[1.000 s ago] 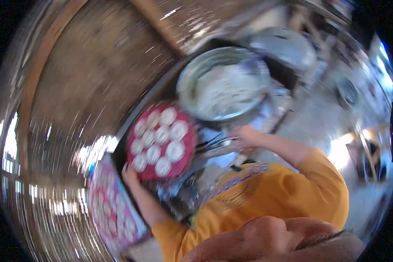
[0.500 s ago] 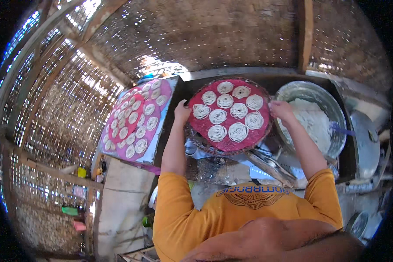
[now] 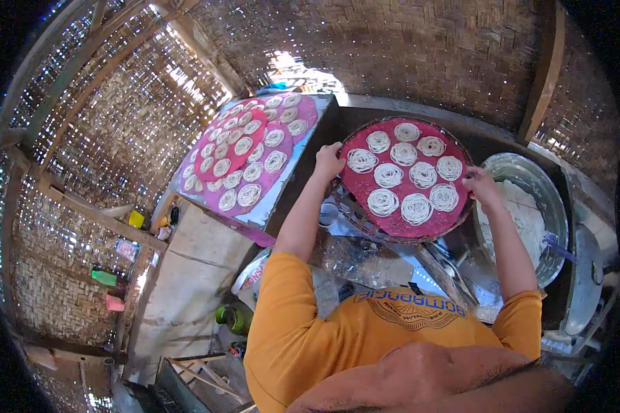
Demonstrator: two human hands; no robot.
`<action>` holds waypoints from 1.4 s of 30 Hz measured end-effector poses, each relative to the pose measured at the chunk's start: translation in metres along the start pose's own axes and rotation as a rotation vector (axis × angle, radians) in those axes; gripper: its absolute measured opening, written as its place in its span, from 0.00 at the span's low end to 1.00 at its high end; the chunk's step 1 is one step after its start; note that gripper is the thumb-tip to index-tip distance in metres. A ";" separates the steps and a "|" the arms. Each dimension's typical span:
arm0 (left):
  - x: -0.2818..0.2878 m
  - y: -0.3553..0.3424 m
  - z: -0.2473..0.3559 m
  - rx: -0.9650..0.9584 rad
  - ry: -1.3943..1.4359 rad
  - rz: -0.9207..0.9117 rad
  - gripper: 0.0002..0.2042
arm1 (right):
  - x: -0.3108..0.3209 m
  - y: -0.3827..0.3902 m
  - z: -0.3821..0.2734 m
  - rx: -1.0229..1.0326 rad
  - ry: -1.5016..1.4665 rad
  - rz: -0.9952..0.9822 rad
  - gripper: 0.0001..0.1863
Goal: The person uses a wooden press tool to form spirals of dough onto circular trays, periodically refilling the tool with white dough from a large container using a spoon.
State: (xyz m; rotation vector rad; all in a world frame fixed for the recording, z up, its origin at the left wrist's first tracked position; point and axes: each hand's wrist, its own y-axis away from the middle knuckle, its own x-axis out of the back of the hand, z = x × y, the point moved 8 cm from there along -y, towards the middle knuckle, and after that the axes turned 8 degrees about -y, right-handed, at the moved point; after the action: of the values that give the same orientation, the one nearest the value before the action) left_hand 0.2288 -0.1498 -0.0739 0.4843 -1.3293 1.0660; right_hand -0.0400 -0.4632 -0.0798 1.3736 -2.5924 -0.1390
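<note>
A round woven tray (image 3: 420,239) lined with red-pink cloth is held level between my two hands. Several white coils of thin strands (image 3: 416,209), like noodle nests, lie spread over the cloth. My left hand (image 3: 329,162) grips the tray's left rim, fingers closed round the edge. At the opposite rim, my right hand (image 3: 484,188) is closed on the tray too, close to a large metal basin (image 3: 554,180). White dough or flour paste (image 3: 520,213) fills part of that basin, and a purple-handled tool (image 3: 559,249) leans at its right side.
To the left, a box-like stand (image 3: 308,155) carries pink and red cloths (image 3: 238,160) with more white coils. Under the tray are a worktop (image 3: 358,260) and a piece of wood (image 3: 448,275). A metal lid (image 3: 585,279) stands at far right; a green gas cylinder (image 3: 234,318) sits low left.
My view has swung left, so the tray, basin and stand appear farther right. Both hands keep their grip on the tray, and the coils lie as before.
</note>
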 end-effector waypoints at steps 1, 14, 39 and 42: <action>0.009 0.002 0.017 -0.108 -0.177 0.043 0.29 | 0.002 0.006 -0.002 0.001 0.007 0.022 0.21; -0.004 0.023 0.026 -0.307 -0.142 -0.306 0.40 | 0.005 0.013 0.010 0.017 -0.050 0.130 0.15; 0.010 0.020 0.025 -0.225 -0.036 -0.278 0.29 | 0.009 0.016 0.009 0.032 -0.014 0.202 0.18; 0.024 0.023 0.021 -0.197 0.078 -0.229 0.25 | 0.004 0.017 0.008 0.009 -0.088 0.192 0.16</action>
State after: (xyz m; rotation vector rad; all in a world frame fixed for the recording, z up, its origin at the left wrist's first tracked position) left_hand 0.1961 -0.1473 -0.0525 0.4318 -1.2616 0.7495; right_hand -0.0576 -0.4566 -0.0837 1.1366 -2.7833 -0.1612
